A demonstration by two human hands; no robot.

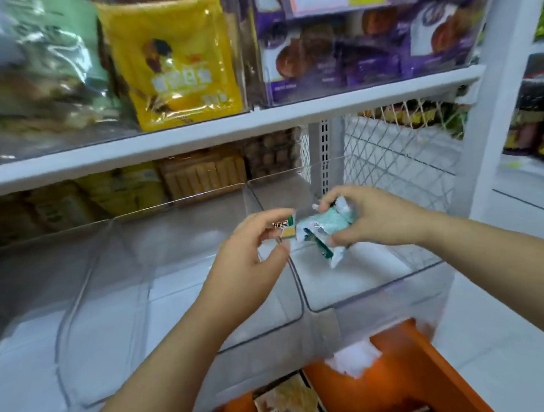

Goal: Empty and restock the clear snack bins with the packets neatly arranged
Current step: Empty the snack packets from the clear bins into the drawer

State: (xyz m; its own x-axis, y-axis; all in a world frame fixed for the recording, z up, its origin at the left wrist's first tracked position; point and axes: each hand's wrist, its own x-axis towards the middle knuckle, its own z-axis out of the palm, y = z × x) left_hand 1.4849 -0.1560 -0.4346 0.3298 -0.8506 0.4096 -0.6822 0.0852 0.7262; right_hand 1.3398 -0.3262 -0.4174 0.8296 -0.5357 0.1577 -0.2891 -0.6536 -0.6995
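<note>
while both hands sit above the clear plastic snack bin [374, 290] | left hand [248, 255] pinches small yellow-white packet [284, 228] | right hand [373, 218] clutches crumpled teal-white packets [324, 231] | suggest: lay flat, labels up, fill from bin's back wall

Shelf board: a white board [259, 123] crosses the view from 9 o'clock up toward 2 o'clock.
Upright: a pale slotted post [325, 158] stands near 12 o'clock, under the board.
Back panel: white wire mesh [388, 154] sits at 2 o'clock, just beside the upright.
Corner post: a broad white post [493, 96] rises at 2 o'clock.
Neighbouring shelf: a white shelf [529, 171] lies at 3 o'clock.
Floor: pale tiles [511, 334] show at 4 o'clock.
Stool: an orange plastic stool [402, 382] stands at 6 o'clock.
Light: bright and even.
</note>
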